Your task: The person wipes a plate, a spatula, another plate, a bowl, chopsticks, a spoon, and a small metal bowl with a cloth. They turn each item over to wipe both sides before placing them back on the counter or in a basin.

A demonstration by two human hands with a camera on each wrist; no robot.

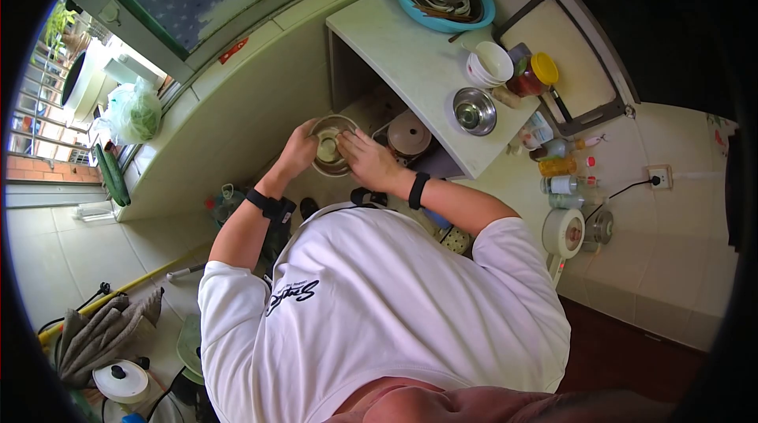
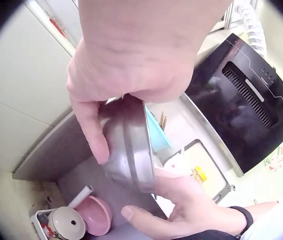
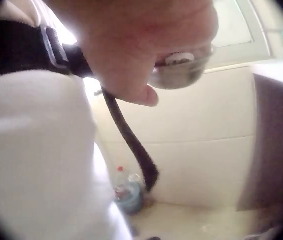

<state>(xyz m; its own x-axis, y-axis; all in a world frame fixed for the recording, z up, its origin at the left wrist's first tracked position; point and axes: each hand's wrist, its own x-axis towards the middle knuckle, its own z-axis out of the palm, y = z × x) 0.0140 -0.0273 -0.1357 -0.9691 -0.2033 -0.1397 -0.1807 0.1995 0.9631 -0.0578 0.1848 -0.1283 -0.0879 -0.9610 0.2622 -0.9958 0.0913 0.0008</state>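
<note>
A shiny metal bowl (image 1: 330, 164) is held in front of the person's chest, with something pale inside it. The left hand (image 1: 297, 150) grips its rim on one side. In the left wrist view the left hand (image 2: 126, 75) curls its fingers round the outside of the tilted bowl (image 2: 127, 145). Over the opposite rim lies the right hand (image 1: 369, 161), its fingers reaching into the bowl. The right hand (image 2: 186, 207) shows beside the bowl's lower edge in the left wrist view. In the right wrist view the right hand (image 3: 141, 50) partly hides the bowl (image 3: 179, 75).
A counter (image 1: 379, 36) carries a blue basin (image 1: 407, 8) of utensils, white bowls (image 1: 489, 64), a second metal bowl (image 1: 474, 111) and a yellow-lidded jar (image 1: 543, 69). Bottles (image 1: 562, 166) stand along the wall. Below the counter is a lidded pot (image 1: 409, 134). A range hood (image 2: 241, 100) hangs above.
</note>
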